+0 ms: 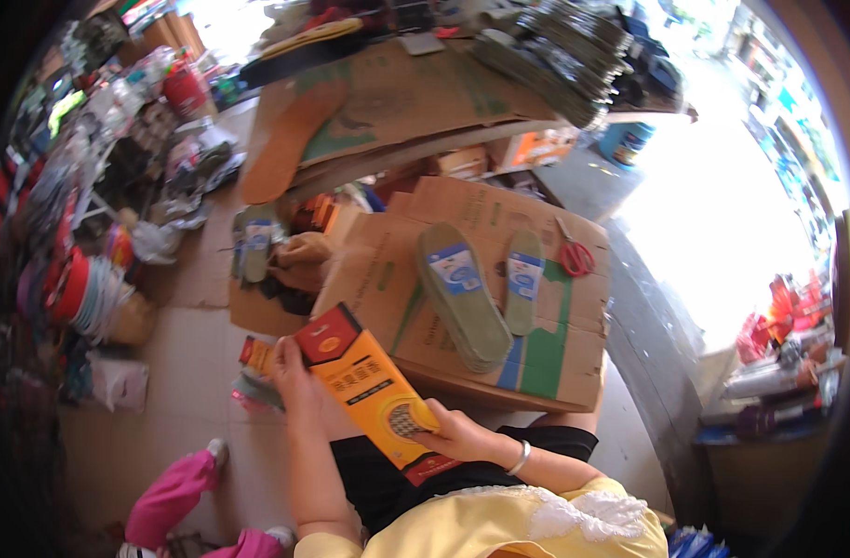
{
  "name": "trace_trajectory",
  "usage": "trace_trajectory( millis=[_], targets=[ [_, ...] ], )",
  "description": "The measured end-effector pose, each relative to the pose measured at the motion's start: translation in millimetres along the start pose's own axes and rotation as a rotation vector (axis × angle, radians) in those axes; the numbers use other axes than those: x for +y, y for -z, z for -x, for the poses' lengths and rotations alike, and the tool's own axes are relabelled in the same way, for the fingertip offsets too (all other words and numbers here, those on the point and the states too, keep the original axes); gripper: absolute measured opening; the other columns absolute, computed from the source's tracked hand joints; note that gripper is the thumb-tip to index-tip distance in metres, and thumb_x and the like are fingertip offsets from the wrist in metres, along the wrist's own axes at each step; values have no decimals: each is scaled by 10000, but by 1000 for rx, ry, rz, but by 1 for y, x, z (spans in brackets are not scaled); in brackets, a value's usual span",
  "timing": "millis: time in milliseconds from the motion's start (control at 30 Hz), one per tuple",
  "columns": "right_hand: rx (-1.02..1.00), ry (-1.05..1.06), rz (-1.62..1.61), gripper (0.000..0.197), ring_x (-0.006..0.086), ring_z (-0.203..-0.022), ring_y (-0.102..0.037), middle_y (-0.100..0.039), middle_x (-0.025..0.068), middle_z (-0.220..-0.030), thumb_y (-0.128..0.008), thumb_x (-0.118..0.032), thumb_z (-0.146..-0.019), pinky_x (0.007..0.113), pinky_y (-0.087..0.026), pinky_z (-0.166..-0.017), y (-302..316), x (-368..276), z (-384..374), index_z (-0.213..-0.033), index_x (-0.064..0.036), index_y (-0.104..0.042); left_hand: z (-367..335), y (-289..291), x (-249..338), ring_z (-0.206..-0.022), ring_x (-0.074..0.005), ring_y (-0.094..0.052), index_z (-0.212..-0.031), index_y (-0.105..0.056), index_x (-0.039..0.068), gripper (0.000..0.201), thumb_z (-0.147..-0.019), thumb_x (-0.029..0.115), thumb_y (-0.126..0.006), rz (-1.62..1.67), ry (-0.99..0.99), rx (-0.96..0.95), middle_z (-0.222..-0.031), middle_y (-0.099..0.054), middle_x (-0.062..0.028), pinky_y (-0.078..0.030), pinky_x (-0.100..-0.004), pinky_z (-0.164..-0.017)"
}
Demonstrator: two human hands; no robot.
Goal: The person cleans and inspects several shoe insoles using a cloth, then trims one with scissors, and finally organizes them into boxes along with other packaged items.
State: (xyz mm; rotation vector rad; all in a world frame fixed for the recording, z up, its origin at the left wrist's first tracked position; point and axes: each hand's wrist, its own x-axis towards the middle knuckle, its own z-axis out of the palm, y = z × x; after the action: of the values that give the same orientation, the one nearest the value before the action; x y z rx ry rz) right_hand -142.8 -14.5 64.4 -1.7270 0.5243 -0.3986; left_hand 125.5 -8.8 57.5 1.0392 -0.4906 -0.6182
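A long flat yellow-and-red packet [361, 367] lies tilted over my lap. My left hand [297, 379] grips its upper left edge, by the red end. Lower down, my right hand [457, 434] holds the opposite edge, thumb on the printed face. Beyond the packet, a cardboard box [560, 386] bears a stack of green insoles [476, 321] with a blue-and-white label. Beside it rests a smaller green insole [524, 302], labelled alike. Red-handled scissors [575, 259] lie at the box's right side. Whether the packet contains anything cannot be seen.
A cardboard-covered table [397, 98] stands behind, with bundled green insoles [555, 60] and an orange insole shape [290, 149] on it. More labelled insoles [254, 244] sit left of the box. Bagged goods crowd the left. Another person's pink trouser leg [169, 498] shows lower left.
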Motion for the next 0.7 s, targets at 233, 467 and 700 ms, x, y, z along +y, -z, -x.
trace_trajectory(
  millis=[233, 467, 700],
  targets=[
    [-125, -55, 39, 333, 388, -841, -645, -636, 232, -907, -633, -169, -880, 381, -509, -665, 1, -1, -8, -1070, -8, -412, -7, 9, 15, -705, -59, -528, -826, -574, 82, 196, -951, 232, -563, -83, 26, 154, -796, -572, 24, -458, -215, -664],
    [-80, -72, -10, 325, 337, -895, -658, -642, 222, -953, -640, -168, -875, 357, -514, -732, -6, -2, -17, -1083, 2, -455, 20, 14, -5, -839, -113, -608, -1055, -534, 70, 277, -918, 299, -608, 153, 182, 252, -938, -612, -20, -514, -253, -742],
    [114, -49, -13, 289, 155, -884, -621, -641, 154, -913, -658, -90, -854, 310, -503, -742, -9, -18, -47, -1058, 5, -477, 59, -5, 3, -877, -175, -635, -1124, -503, 40, 222, -951, 173, -546, 203, 257, 54, -1023, -619, -86, -543, -318, -737]
  ],
)
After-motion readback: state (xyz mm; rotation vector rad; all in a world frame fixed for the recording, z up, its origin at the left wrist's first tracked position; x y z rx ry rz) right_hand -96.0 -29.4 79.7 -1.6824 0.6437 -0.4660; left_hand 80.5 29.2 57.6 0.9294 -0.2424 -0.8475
